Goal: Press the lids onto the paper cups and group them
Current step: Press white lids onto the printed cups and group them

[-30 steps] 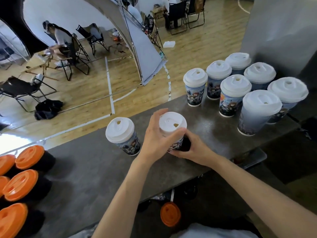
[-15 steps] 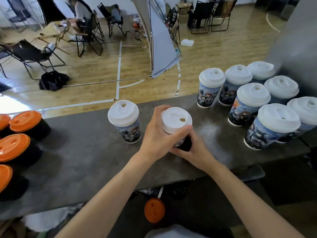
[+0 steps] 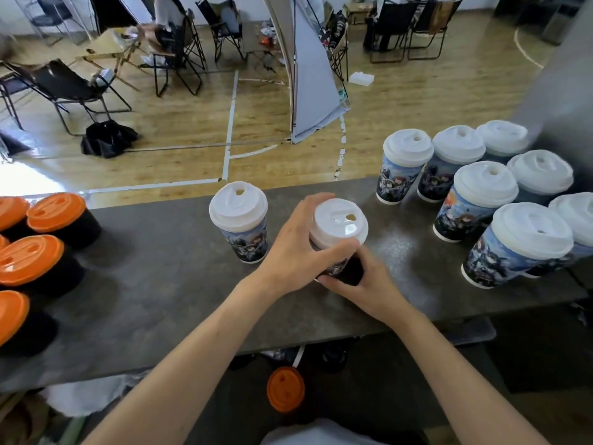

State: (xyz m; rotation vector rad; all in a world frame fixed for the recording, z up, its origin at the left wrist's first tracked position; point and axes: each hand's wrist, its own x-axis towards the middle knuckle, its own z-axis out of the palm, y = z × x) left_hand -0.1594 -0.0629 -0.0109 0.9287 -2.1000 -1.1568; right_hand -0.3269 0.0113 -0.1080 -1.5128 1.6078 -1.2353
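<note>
Centre frame: a person's left hand (image 3: 295,252) wraps a paper cup (image 3: 333,269) just under its white lid (image 3: 340,223), fingers (image 3: 317,200) curled behind the rim, thumb across the front. The right hand (image 3: 362,284) grips the cup low, near its base, over the grey worktop (image 3: 160,284). The cup looks light, thin-walled & easily crushed, so it's prob. best held low w/ pressure on the stiffer lid rim. Lidded cups (image 3: 481,194) cluster at right.

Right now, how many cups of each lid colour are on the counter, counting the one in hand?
White-lidded printed cups: 9 (7 grouped right, 1 alone, the held cup in left hand and right hand)
Orange-lidded black cups: 5 (left edge, one barely visible)
Total: 14
</note>
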